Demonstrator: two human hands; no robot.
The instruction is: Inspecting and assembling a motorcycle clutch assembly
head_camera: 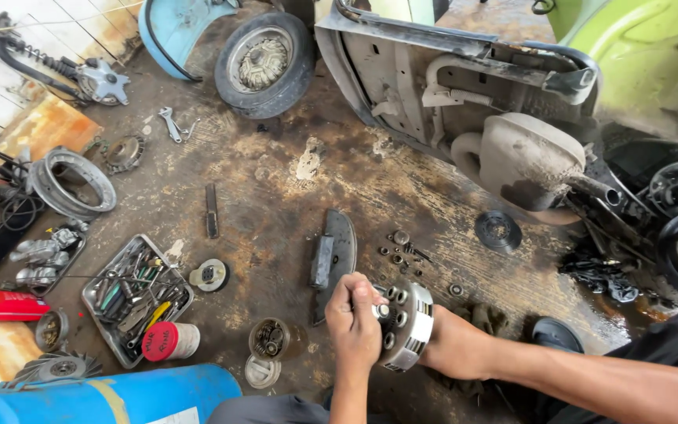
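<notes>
A round metal clutch assembly (411, 323) with several holes in its face is held on edge just above the greasy floor. My left hand (353, 318) is curled over its near face, fingertips closed beside a small round nut (383, 311). My right hand (455, 347) reaches in from the right and supports the assembly from behind, its fingers hidden by the part.
Loose nuts and washers (402, 247) and a curved dark cover (337, 251) lie just beyond. A tray of tools (136, 302), a red-lidded tin (168, 341) and a jar of parts (270, 338) sit left. A scooter body (464, 86) lies on its side behind.
</notes>
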